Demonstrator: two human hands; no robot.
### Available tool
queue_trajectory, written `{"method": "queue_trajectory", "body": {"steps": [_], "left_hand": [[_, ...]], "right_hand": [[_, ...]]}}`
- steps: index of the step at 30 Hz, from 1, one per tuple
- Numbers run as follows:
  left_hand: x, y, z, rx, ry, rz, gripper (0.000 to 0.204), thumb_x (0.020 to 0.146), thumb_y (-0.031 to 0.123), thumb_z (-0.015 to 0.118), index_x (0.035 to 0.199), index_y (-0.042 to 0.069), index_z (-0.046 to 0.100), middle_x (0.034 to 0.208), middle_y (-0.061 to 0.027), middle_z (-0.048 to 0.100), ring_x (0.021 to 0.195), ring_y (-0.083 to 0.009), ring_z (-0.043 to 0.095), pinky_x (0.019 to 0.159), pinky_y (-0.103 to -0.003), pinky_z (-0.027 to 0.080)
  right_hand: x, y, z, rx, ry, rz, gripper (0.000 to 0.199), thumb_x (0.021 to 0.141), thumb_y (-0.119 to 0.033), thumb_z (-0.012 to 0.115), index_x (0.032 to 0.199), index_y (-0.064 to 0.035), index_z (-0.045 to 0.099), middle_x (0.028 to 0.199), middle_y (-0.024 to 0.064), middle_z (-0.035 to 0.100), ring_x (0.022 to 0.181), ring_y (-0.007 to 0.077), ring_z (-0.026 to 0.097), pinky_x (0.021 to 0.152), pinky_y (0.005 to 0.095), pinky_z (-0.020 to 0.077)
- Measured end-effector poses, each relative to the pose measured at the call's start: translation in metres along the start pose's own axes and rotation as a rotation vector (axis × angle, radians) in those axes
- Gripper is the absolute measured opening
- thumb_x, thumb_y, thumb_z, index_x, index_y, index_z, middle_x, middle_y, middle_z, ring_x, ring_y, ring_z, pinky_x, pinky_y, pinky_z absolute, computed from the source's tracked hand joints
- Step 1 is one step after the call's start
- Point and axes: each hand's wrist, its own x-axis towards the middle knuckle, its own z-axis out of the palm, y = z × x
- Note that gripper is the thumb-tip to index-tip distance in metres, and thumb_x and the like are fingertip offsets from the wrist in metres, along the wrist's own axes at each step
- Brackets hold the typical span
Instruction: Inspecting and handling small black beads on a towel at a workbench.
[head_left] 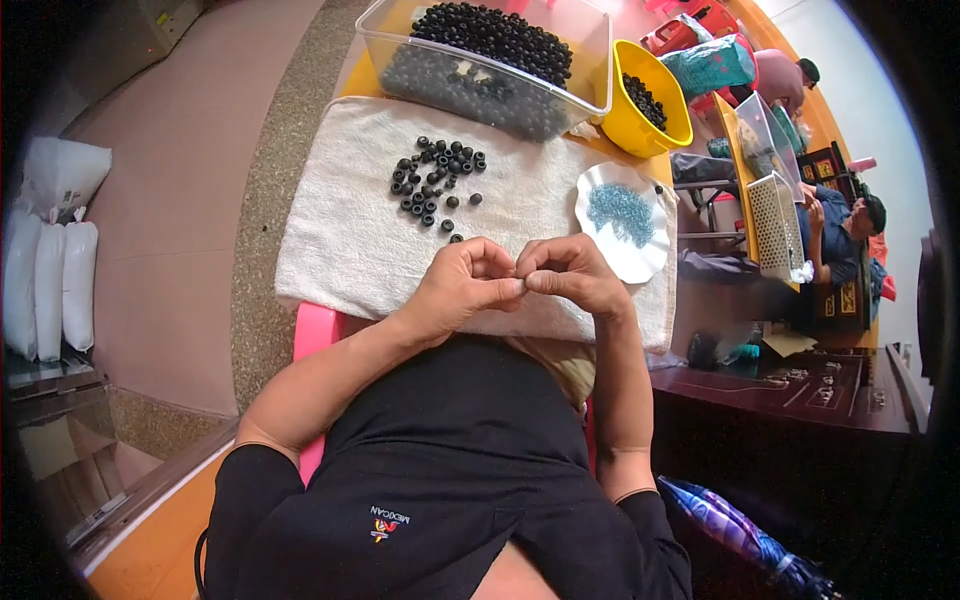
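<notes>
Black beads (432, 178), round and many with an open hole showing, lie loose in a patch on a white towel (335, 200) spread over the worktop (361, 80). Both bare hands are just in front of them, above the near part of the towel. The left hand (462, 282) and the right hand (578, 274) meet tip to tip, the thumb and forefinger of each drawn together in a pinch; whether something tiny is clamped between the fingers I cannot tell, as that spot is too small to read. One bead sits just beyond the left knuckles. Behind the patch stands a clear plastic tub (393, 20) heaped with more black pieces, and to its right a yellow bowl (628, 132) holds others. Near the right hand, a white wavy-edged plate (640, 266) carries a spread of small blue beads (618, 212).
</notes>
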Motion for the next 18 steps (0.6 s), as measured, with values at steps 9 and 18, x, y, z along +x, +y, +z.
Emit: {"method": "queue_trajectory", "body": {"steps": [9, 18], "left_hand": [[0.001, 0.000, -0.005, 0.030, -0.036, -0.021, 0.021, 0.084, 0.004, 0.072, 0.098, 0.000, 0.056, 0.087, -0.0074, 0.065, 0.077, -0.0146, 0.066, 0.072, -0.030, 0.058], [0.003, 0.000, -0.008, -0.100, 0.021, -0.006, 0.019, 0.086, 0.004, 0.071, 0.095, 0.002, 0.055, 0.087, -0.0077, 0.065, 0.077, -0.0159, 0.067, 0.072, -0.030, 0.059]], "right_hand": [[0.000, 0.004, -0.002, -0.011, 0.001, 0.029, 0.006, 0.087, -0.004, 0.069, 0.090, 0.0011, 0.067, 0.087, 0.0027, 0.066, 0.084, 0.0096, 0.062, 0.077, 0.0238, 0.0495], [0.007, 0.015, 0.007, -0.161, 0.127, -0.207, 0.009, 0.091, -0.005, 0.066, 0.093, 0.0034, 0.067, 0.092, 0.0052, 0.064, 0.087, 0.0100, 0.059, 0.077, 0.0237, 0.0467]]}}
